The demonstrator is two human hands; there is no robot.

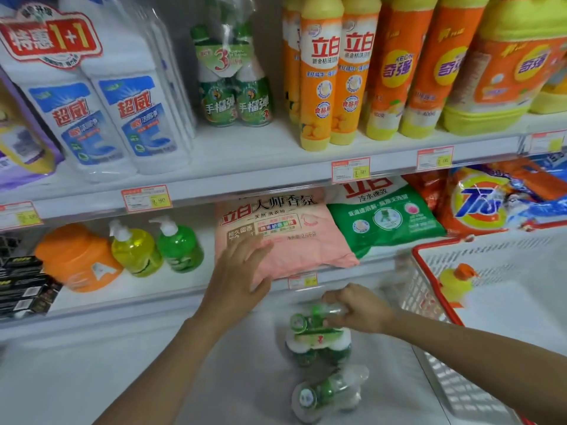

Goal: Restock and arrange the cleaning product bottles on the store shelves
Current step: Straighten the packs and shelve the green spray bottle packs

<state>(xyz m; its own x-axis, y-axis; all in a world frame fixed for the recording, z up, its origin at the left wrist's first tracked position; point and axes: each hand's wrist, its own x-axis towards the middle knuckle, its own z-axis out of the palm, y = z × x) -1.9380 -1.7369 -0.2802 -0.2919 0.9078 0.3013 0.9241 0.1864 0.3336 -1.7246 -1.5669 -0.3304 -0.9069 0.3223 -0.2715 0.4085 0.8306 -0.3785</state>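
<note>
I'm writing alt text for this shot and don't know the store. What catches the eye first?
The row of orange and yellow dish soap bottles on the right of the upper shelf stands out most. Below, at centre, the right hand grips a wrapped pack of green bottles, while the left hand spreads open in front of a pink detergent bag on the lower shelf.

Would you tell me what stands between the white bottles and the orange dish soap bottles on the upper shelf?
In the head view, a wrapped twin pack of green bottles stands there.
</note>
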